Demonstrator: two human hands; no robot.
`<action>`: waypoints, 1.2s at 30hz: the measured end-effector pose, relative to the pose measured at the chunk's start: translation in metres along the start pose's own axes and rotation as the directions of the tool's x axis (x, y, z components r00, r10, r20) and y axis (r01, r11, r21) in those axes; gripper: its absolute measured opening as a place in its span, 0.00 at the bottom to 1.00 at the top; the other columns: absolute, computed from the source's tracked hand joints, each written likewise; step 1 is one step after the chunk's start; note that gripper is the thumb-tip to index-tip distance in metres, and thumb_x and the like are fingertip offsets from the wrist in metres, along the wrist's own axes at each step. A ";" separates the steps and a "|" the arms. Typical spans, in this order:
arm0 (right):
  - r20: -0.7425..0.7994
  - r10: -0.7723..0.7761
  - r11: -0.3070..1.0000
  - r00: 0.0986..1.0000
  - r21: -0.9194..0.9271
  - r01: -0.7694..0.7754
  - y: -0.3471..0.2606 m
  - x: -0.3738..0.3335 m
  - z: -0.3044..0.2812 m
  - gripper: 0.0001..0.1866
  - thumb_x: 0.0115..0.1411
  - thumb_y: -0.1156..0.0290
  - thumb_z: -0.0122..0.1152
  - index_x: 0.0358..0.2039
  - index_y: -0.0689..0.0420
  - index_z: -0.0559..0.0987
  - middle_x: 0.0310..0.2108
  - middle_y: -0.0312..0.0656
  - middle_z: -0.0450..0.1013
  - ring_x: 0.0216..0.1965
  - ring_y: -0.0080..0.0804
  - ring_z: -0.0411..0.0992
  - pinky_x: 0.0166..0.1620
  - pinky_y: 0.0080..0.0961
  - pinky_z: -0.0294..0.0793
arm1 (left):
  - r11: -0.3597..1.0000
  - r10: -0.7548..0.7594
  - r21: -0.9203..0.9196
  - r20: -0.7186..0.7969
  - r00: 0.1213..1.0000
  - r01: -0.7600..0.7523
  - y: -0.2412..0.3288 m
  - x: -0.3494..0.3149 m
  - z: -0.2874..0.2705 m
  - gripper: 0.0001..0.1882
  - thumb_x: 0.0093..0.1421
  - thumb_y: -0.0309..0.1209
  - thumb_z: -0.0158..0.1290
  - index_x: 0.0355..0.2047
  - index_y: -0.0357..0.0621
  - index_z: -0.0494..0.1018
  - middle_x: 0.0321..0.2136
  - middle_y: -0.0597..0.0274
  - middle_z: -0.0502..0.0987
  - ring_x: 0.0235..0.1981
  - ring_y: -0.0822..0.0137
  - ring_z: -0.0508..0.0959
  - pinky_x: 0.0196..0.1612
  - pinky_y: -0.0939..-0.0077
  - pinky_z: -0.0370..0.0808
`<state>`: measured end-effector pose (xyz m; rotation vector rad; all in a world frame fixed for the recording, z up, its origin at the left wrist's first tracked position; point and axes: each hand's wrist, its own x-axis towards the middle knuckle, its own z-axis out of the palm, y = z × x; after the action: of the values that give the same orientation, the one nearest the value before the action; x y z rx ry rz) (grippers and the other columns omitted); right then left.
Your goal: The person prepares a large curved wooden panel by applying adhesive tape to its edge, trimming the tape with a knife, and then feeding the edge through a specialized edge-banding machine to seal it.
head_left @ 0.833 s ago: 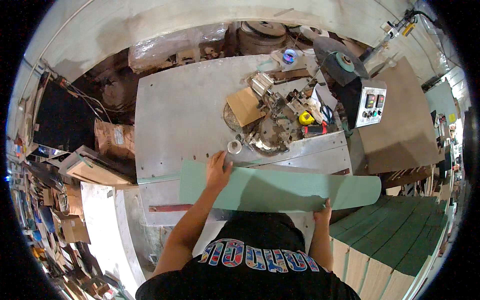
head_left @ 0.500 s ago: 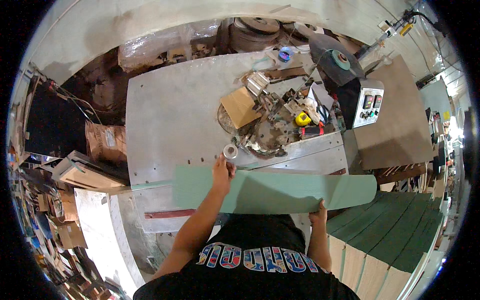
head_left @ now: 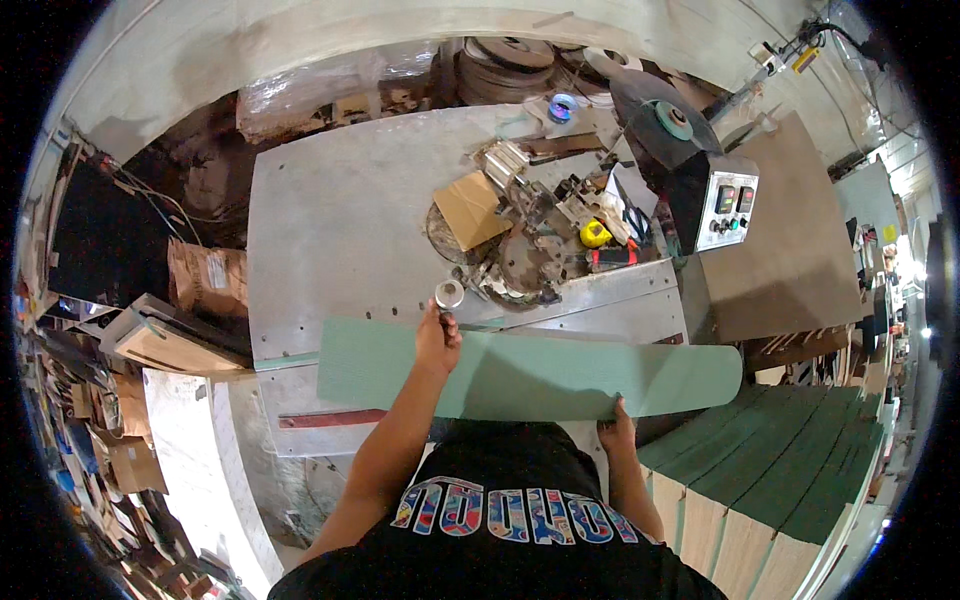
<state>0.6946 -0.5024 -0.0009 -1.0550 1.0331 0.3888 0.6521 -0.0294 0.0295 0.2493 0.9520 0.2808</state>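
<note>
A long pale-green board with a rounded right end lies across the near side of the metal worktable. My left hand is over its far edge, fingers curled, fingertips beside a small round metal cylinder standing at that edge. Contact between fingertips and cylinder is unclear. At the board's near edge, right of centre, my right hand grips it, thumb on top and the other fingers hidden beneath.
Beyond the cylinder sit a brown cardboard piece, a metal clamp assembly and a yellow tape measure. A control box stands at the right. Dark-green-topped stacked boards are at the near right; a white panel is near left.
The green board has slid slightly left along the table, my right hand moving left with it. My left hand stays by the cylinder. The whole view has shifted a little.
</note>
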 end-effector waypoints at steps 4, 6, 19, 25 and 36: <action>0.136 0.029 0.994 0.990 -0.110 -0.014 0.017 0.039 -0.050 0.24 0.68 0.52 0.68 0.54 0.55 0.78 0.45 0.43 0.78 0.40 0.37 0.77 0.39 0.33 0.80 | 0.933 0.125 0.342 -0.019 0.992 -0.111 0.000 0.004 -0.004 0.12 0.75 0.44 0.51 0.40 0.51 0.74 0.24 0.67 0.75 0.23 0.71 0.72 0.26 0.72 0.68; -0.001 0.092 0.933 0.996 -0.348 -0.086 0.020 -0.009 -0.022 0.26 0.67 0.52 0.70 0.56 0.58 0.77 0.44 0.43 0.79 0.39 0.36 0.79 0.38 0.31 0.81 | 0.590 0.448 0.729 0.062 0.892 -0.347 0.011 0.000 -0.023 0.11 0.73 0.42 0.53 0.47 0.51 0.75 0.32 0.63 0.79 0.33 0.65 0.75 0.35 0.66 0.73; 0.972 -0.201 -0.841 0.122 -0.235 0.488 -0.173 0.016 0.275 0.32 0.59 0.65 0.72 0.65 0.45 0.75 0.63 0.43 0.71 0.64 0.47 0.68 0.61 0.49 0.73 | -0.781 0.346 0.573 0.728 0.592 -0.249 0.097 -0.055 -0.080 0.31 0.70 0.44 0.51 0.70 0.49 0.66 0.73 0.61 0.62 0.76 0.55 0.57 0.79 0.49 0.46; 0.997 -0.076 -0.790 0.013 -0.068 0.609 -0.201 0.003 0.290 0.23 0.55 0.69 0.75 0.52 0.51 0.82 0.49 0.44 0.76 0.52 0.50 0.76 0.54 0.44 0.77 | -0.784 0.357 0.578 0.719 0.596 -0.227 0.101 -0.061 -0.085 0.30 0.70 0.44 0.51 0.70 0.49 0.66 0.73 0.61 0.63 0.75 0.55 0.57 0.79 0.50 0.47; 0.979 -0.004 -0.601 0.204 -0.165 0.782 -0.007 -0.090 0.193 0.25 0.66 0.55 0.66 0.64 0.39 0.77 0.39 0.41 0.77 0.38 0.45 0.80 0.39 0.40 0.82 | -0.768 0.431 0.621 0.683 0.590 -0.158 0.074 -0.033 -0.081 0.32 0.72 0.46 0.48 0.72 0.49 0.63 0.74 0.60 0.60 0.76 0.54 0.56 0.79 0.46 0.46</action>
<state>0.7523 -0.3231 0.0993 -2.5335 -1.2406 0.3202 0.5580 0.0355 0.0340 2.8305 0.8334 0.1937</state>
